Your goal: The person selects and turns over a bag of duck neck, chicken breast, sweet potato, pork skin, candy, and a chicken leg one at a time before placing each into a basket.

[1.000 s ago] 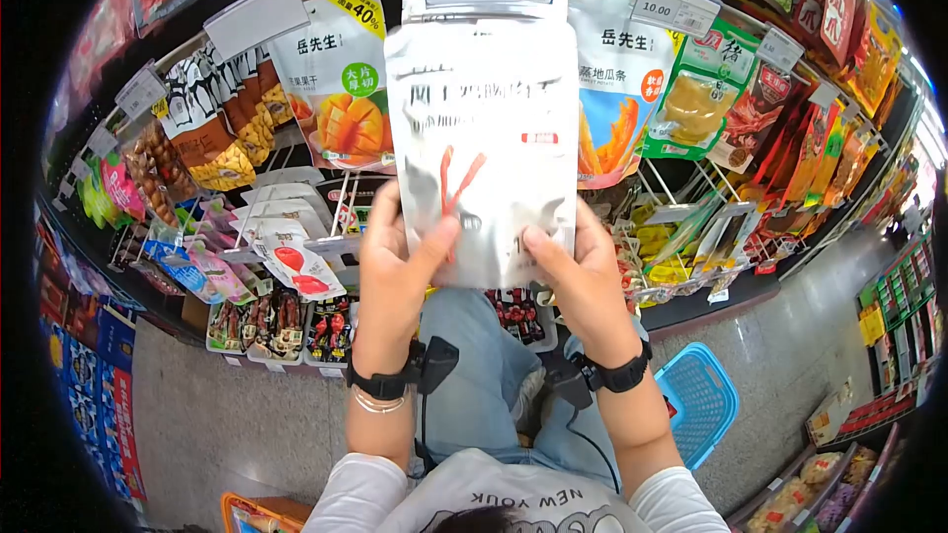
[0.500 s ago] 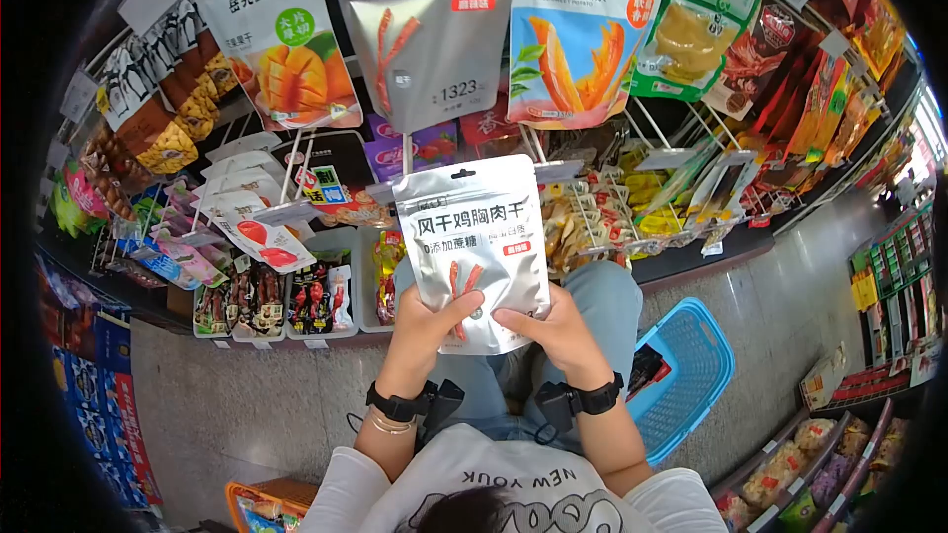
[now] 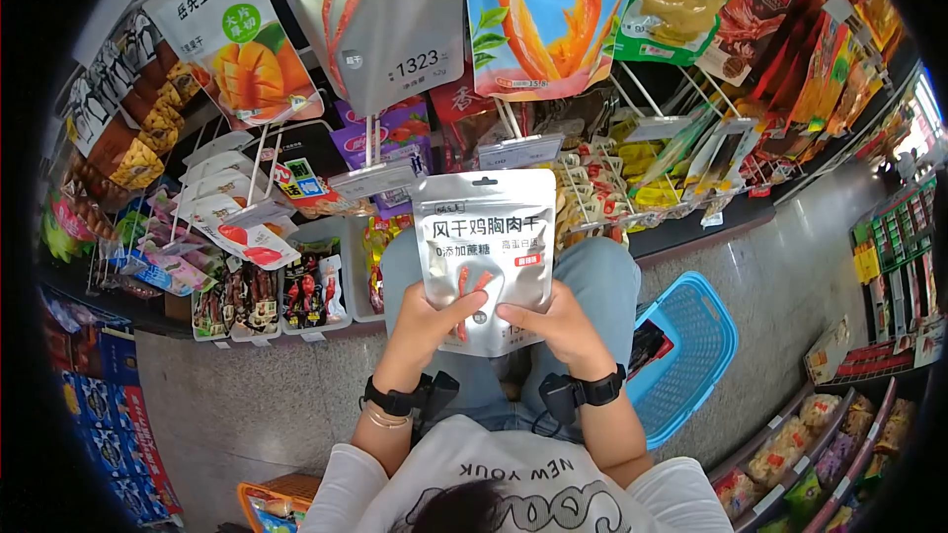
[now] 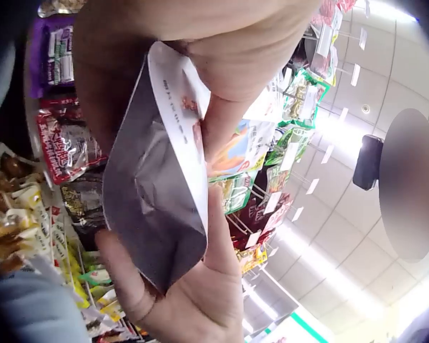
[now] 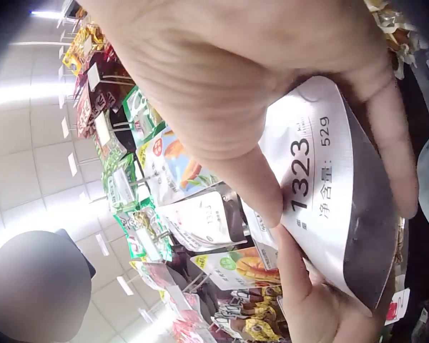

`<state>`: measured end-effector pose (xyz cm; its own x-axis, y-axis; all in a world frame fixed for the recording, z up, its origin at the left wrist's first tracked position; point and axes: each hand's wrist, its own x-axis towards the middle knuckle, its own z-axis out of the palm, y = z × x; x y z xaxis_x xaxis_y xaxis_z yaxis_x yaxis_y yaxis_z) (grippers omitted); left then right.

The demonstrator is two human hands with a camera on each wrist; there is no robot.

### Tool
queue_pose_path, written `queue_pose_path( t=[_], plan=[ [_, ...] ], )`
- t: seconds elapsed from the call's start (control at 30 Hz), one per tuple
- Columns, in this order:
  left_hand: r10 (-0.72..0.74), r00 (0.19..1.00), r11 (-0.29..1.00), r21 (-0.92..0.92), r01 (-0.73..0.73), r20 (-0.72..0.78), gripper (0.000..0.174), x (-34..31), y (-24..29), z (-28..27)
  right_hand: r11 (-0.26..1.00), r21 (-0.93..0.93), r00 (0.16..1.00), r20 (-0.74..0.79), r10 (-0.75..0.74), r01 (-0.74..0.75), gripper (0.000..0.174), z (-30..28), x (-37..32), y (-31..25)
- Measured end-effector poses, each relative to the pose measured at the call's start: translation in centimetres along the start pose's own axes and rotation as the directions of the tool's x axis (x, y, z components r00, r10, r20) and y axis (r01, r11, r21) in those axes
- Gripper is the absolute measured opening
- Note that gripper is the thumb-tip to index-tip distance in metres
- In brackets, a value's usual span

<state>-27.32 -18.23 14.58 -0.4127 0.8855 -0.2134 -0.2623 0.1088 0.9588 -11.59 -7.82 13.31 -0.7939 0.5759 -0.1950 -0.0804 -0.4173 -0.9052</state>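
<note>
A shop aisle fills the view: a grey speckled floor (image 3: 276, 395) below and, in front of the person, a rack of hanging snack bags. In the top row a mango pouch (image 3: 247, 74), a large silver-grey pouch (image 3: 380, 30) and a blue-and-white sweet potato bag (image 3: 543, 20) hang side by side, with a green bag (image 3: 681, 5) just to their right. Below them, near the person's jeans (image 3: 604, 286), stand white trays of small wrapped snacks. The silver snack pouch (image 3: 486, 237) is held upright over the lap, its printed front facing the person. Both hands pinch its lower part — the left hand (image 3: 420, 326) at one side, the right hand (image 3: 568, 328) at the other — thumbs on the front, fingers behind. A blue basket (image 3: 696, 360) sits on the floor beside the right leg — dark packets inside.
</note>
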Motion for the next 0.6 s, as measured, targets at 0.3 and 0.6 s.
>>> queue_pose_path(
  t=[0.3,0.6],
  plan=[
    [-0.045,0.999,0.999,-0.01,0.045,0.029,0.035,1.2,-1.3,0.4,0.996,0.055,0.992,-0.108,-0.068,0.074,0.035,-0.3,-0.1,1.3],
    [0.312,0.946,0.822,0.473,-0.318,0.093,0.078,2.9,-5.6,1.9,0.93,-0.298,0.899,-0.311,-0.307,0.215,0.039,-0.8,1.3,5.4]
  ],
)
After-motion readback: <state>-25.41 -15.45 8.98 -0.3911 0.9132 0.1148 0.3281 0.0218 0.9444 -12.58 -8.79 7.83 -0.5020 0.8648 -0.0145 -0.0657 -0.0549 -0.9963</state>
